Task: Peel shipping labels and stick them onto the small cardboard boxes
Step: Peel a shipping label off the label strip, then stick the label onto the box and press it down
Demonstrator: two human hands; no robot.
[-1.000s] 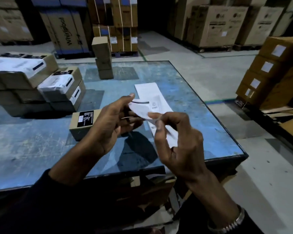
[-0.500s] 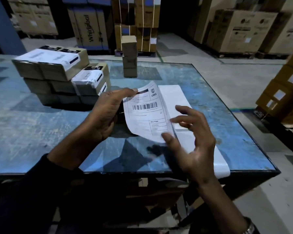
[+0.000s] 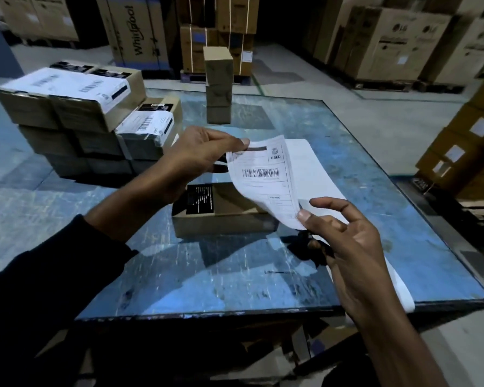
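A white shipping label [image 3: 263,177] with a barcode hangs in the air between my hands, above a small cardboard box [image 3: 224,216] with a black sticker on its top. My left hand [image 3: 204,155] pinches the label's top left corner. My right hand [image 3: 347,236] pinches its lower right corner between thumb and forefinger, other fingers spread. A white backing strip [image 3: 313,169] lies on the blue table [image 3: 179,275] behind and under the label, running toward the front right edge.
A stack of small boxes [image 3: 76,121], some bearing white labels, stands at the left of the table. A column of three plain boxes [image 3: 218,85] stands at the far edge. Large cartons fill the warehouse floor behind and to the right.
The label has come fully free of the backing strip and is stretched between both hands above the small box. My left hand rose with the top corner; my right hand took the lower corner.
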